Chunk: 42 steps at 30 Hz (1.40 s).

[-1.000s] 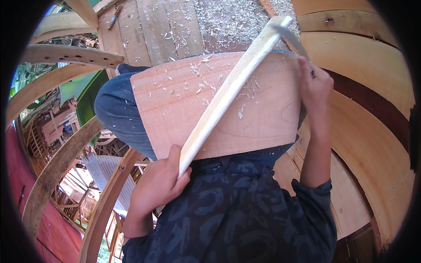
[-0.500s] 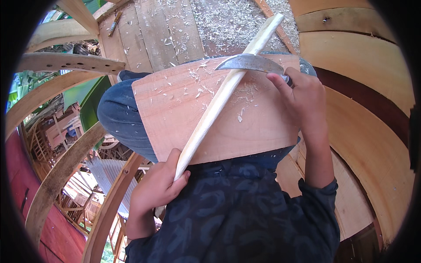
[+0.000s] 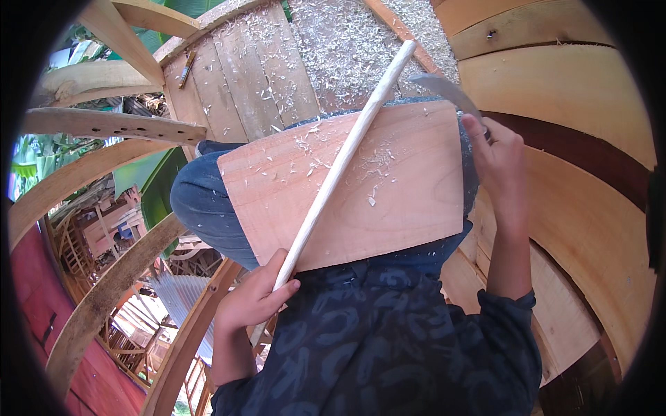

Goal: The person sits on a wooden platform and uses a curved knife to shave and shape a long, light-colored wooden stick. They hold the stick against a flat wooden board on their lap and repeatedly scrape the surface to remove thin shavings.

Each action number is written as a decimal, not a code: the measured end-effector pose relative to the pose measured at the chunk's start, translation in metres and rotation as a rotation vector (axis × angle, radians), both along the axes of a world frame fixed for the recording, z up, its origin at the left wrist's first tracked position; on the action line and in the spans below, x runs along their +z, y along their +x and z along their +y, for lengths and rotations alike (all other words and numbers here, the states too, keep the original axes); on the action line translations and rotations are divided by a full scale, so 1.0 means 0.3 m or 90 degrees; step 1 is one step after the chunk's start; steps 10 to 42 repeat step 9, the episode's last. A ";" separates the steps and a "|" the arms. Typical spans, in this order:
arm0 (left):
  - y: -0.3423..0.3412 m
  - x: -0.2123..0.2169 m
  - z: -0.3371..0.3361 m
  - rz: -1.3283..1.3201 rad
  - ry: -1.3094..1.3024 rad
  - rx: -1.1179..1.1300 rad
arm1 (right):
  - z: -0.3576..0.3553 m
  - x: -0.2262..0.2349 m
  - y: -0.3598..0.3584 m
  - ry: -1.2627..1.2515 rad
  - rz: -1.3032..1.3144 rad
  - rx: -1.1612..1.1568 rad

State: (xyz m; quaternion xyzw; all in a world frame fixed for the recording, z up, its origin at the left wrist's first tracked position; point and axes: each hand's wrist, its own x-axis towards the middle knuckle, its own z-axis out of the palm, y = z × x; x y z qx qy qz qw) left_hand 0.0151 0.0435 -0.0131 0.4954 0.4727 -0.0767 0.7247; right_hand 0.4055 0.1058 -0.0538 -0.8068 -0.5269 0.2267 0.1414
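Observation:
A pale, peeled wooden stick [image 3: 345, 156] slants across a flat wooden board [image 3: 409, 201] lying on my lap. My left hand [image 3: 262, 290] is closed around the stick's near end. Its far end reaches past the board's far edge. In my right hand [image 3: 501, 156] is a knife with a curved blade [image 3: 447, 91], held at the board's far right corner. The blade is apart from the stick, to its right, and slightly blurred. Fingers cover most of the knife's handle. Thin wood shavings [image 3: 374, 166] are scattered on the board.
Curved wooden planks [image 3: 555, 76] form a wall on my right. Wooden ribs [image 3: 111, 125] stand at the left, with leaves and more timber beyond. Plenty of shavings [image 3: 347, 55] cover the floor planks ahead. A small narrow item [image 3: 186, 69] lies on the floor at the far left.
The knife has come off the stick and moved right, with my right hand slightly lower. The stick's far end has shifted left and down in the view, which has itself shifted a little.

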 end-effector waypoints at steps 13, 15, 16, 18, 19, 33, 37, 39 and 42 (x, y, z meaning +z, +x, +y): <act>0.033 0.048 -0.012 -0.124 -0.226 0.253 | -0.094 -0.030 -0.165 0.074 0.239 -0.023; 0.033 0.048 -0.012 -0.124 -0.226 0.253 | -0.094 -0.030 -0.165 0.074 0.239 -0.023; 0.033 0.048 -0.012 -0.124 -0.226 0.253 | -0.094 -0.030 -0.165 0.074 0.239 -0.023; 0.033 0.048 -0.012 -0.124 -0.226 0.253 | -0.094 -0.030 -0.165 0.074 0.239 -0.023; 0.033 0.048 -0.012 -0.124 -0.226 0.253 | -0.094 -0.030 -0.165 0.074 0.239 -0.023; 0.033 0.048 -0.012 -0.124 -0.226 0.253 | -0.094 -0.030 -0.165 0.074 0.239 -0.023; 0.033 0.048 -0.012 -0.124 -0.226 0.253 | -0.094 -0.030 -0.165 0.074 0.239 -0.023; 0.033 0.048 -0.012 -0.124 -0.226 0.253 | -0.094 -0.030 -0.165 0.074 0.239 -0.023; 0.033 0.048 -0.012 -0.124 -0.226 0.253 | -0.094 -0.030 -0.165 0.074 0.239 -0.023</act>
